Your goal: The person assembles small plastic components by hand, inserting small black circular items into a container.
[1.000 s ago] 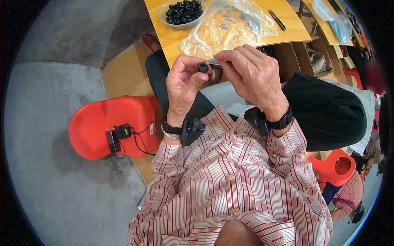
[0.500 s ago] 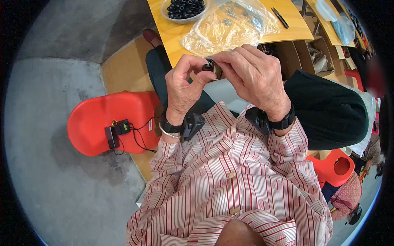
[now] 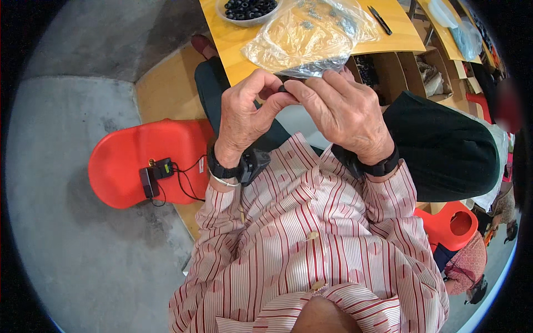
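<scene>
Over my lap, just off the table edge, both hands meet around a small black part (image 3: 282, 88). My left hand (image 3: 243, 116) is closed, pinching it between thumb and forefinger. From the other side, my right hand (image 3: 345, 114) is closed too, its thumb and forefinger pressed against the same piece. Fingers cover most of it, so its full shape is hidden. Beyond my fingers a clear plastic bag (image 3: 300, 47) with small silvery-grey pieces lies on the yellow table (image 3: 229, 53). A clear bowl (image 3: 247, 23) of black ring-like parts stands at its far left.
A black pen-like tool (image 3: 380, 20) lies right of the bag. Cardboard boxes (image 3: 391, 75) stand below the table's right side. At my left is a red stool (image 3: 119, 166) bearing black devices with cables (image 3: 150, 183). Another person (image 3: 469, 261) is behind at the lower right.
My hands have come slightly lower and closer together. The black part has turned and is now mostly covered by my fingers. My right fingers have curled down over it.
</scene>
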Available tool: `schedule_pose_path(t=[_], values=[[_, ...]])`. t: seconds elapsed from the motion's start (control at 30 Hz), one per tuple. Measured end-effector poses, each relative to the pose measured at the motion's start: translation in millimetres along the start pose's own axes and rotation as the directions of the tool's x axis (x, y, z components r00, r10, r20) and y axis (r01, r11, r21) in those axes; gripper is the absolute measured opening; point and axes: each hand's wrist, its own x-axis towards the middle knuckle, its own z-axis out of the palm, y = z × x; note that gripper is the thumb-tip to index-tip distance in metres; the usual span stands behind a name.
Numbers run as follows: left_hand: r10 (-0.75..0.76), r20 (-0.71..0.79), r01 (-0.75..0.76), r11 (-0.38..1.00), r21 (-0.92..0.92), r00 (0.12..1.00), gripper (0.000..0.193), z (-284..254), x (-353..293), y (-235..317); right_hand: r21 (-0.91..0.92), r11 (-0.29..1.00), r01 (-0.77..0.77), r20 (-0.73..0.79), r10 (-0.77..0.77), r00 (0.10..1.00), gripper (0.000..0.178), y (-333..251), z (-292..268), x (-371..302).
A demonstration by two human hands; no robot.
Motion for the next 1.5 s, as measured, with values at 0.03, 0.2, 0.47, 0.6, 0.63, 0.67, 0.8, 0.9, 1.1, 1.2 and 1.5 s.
schedule_pose_path(t=[0.03,0.2,0.47,0.6,0.63,0.67,0.8,0.9,1.1,1.2,1.5], values=[[-0.006,0.008,0.006,0.999,-0.033,1.000,0.026,0,0,-1,0.014,1.000,0.010,-0.003,-0.010,1.000,0.037,-1,1,0],[-0.065,0.032,0.071,0.968,-0.241,0.997,0.023,2,-5,-9,0.276,0.961,0.005,-0.130,0.032,0.991,0.034,7,10,2],[-0.100,0.026,0.101,0.888,-0.448,0.995,0.026,-1,-7,-11,0.428,0.893,-0.139,-0.017,0.161,0.987,0.033,12,10,1],[-0.091,0.050,0.104,0.876,-0.471,0.995,0.023,1,-5,-19,0.416,0.903,-0.110,0.012,0.115,0.993,0.032,5,11,6],[-0.094,0.052,0.107,0.872,-0.478,0.994,0.022,3,-2,-20,0.409,0.904,-0.122,0.016,0.127,0.992,0.032,5,15,6],[-0.091,0.049,0.103,0.874,-0.475,0.995,0.022,3,0,-22,0.401,0.906,-0.135,0.019,0.139,0.990,0.032,6,18,7],[-0.126,0.059,0.138,0.845,-0.516,0.990,0.018,6,14,-29,0.546,0.798,-0.256,0.091,0.247,0.965,0.029,14,30,14],[-0.147,0.029,0.136,0.797,-0.589,0.989,0.017,8,24,-39,0.558,0.763,-0.327,0.146,0.298,0.943,0.024,21,39,24],[-0.214,-0.002,0.158,0.730,-0.665,0.977,0.017,9,36,-58,0.542,0.715,-0.441,0.293,0.330,0.897,0.025,37,63,42],[-0.274,0.002,0.205,0.717,-0.666,0.962,0.018,6,38,-71,0.523,0.670,-0.527,0.441,0.316,0.840,0.024,49,72,49],[-0.380,-0.020,0.306,0.773,-0.556,0.925,0.015,21,38,-101,0.524,0.578,-0.626,0.372,0.505,0.778,0.018,102,93,74]])
